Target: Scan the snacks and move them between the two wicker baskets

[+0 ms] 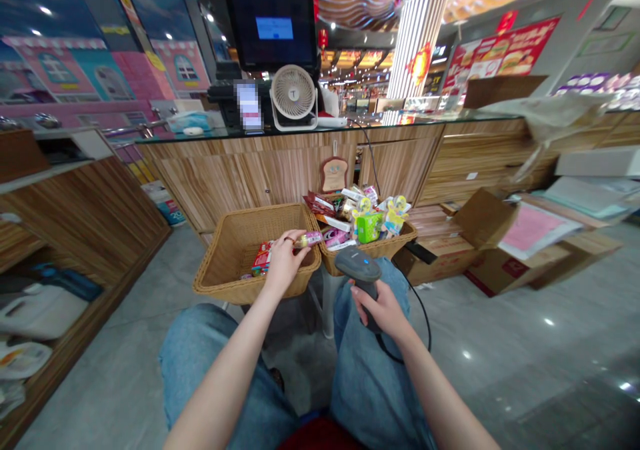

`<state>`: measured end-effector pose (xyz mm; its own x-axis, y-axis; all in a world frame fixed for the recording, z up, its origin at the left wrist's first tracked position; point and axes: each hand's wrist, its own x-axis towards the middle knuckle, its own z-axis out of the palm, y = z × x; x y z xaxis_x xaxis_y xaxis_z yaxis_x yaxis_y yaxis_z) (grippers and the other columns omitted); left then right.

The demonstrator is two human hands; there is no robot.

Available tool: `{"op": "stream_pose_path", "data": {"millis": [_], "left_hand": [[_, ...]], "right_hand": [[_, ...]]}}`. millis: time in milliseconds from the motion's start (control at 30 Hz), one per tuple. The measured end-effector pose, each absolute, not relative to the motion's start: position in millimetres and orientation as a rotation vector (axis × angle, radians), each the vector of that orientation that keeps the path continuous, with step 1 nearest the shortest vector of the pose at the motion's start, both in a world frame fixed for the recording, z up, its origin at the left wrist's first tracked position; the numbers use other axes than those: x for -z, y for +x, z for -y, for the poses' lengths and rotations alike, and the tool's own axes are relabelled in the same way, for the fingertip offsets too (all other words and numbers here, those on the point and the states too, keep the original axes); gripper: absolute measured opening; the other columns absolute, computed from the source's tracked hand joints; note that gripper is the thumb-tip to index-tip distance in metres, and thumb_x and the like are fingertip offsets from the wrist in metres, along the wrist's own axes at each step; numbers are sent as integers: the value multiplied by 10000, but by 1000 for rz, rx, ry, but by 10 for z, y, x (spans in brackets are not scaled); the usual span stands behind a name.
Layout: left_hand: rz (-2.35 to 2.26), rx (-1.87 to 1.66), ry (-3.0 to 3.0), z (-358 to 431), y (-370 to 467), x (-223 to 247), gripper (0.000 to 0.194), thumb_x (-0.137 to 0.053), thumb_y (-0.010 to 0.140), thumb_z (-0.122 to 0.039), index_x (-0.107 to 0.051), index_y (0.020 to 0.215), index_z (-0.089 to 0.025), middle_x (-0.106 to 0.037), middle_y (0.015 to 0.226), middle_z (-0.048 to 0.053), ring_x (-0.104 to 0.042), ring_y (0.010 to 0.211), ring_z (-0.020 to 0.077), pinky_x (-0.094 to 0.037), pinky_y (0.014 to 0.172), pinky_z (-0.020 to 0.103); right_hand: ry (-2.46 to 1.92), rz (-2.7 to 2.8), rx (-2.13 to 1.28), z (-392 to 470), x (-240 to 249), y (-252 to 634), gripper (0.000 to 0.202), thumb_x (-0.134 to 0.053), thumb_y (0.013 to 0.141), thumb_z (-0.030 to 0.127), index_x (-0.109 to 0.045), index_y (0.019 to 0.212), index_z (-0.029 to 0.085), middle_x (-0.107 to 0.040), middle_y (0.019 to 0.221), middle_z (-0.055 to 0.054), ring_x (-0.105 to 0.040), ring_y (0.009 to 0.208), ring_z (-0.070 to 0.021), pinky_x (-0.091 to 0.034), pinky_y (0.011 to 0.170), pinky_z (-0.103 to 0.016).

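Pink packet (311,239) pinched by left hand (284,263) | right hand (386,309) grips scanner (357,264) | left basket (214,263) sparsely filled, right basket (399,242) heaped

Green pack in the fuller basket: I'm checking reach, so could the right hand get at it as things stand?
Probably not while the right hand grips the scanner. Otherwise the way looks free: the green pack shows near the basket's front.

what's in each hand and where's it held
Right hand: the scanner, by its handle. Left hand: a small pink item, by its left end.
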<state>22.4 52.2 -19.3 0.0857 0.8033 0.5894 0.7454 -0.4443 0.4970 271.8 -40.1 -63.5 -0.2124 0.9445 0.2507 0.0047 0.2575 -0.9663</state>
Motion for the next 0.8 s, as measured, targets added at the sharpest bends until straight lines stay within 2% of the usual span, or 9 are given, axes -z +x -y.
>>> {"op": "stream_pose_path", "data": {"millis": [367, 433, 533, 600, 800], "left_hand": [[-1602, -1309, 2267, -490, 243, 179, 384, -757, 873, -191, -669, 1244, -240, -725, 1283, 96, -668, 1222, 278, -481, 1085, 440], [-1658, -1296, 2253, -474, 253, 177, 369, -756, 885, -215, -667, 1243, -240, -730, 1283, 99, -659, 1235, 287, -445, 1111, 464], [-1891, -1305, 2141, -438, 273, 176, 336, -728, 922, -282, -660, 1251, -259, -728, 1303, 107, -625, 1279, 317, -320, 1186, 558], [-2036, -1343, 2044, -418, 278, 176, 387, -716, 930, -325, -634, 1304, -272, -691, 1368, 121, -581, 1333, 338, -278, 1202, 582], [-2055, -1268, 2022, -574, 267, 64, 614, -723, 897, -386, -518, 1464, -274, -581, 1495, 147, -485, 1423, 358, -356, 1175, 541]], "right_hand": [[-934, 1491, -1157, 410, 639, 2714, 471, -642, 977, 654, -598, 1053, 191, -508, 444, 102, -440, 359, -124, -397, 440, -246], [-932, 1485, -1154, 412, 635, 2709, 472, -641, 976, 656, -599, 1052, 192, -505, 448, 103, -437, 356, -122, -393, 436, -246], [-933, 1483, -1151, 414, 628, 2707, 458, -645, 978, 642, -601, 1041, 191, -511, 445, 100, -436, 356, -121, -398, 437, -248], [-935, 1480, -1148, 413, 627, 2710, 451, -650, 978, 634, -605, 1039, 189, -518, 440, 97, -444, 360, -125, -407, 441, -249], [-942, 1461, -1168, 426, 646, 2731, 462, -649, 970, 652, -596, 1029, 197, -523, 446, 96, -443, 355, -126, -404, 443, -253]]}}
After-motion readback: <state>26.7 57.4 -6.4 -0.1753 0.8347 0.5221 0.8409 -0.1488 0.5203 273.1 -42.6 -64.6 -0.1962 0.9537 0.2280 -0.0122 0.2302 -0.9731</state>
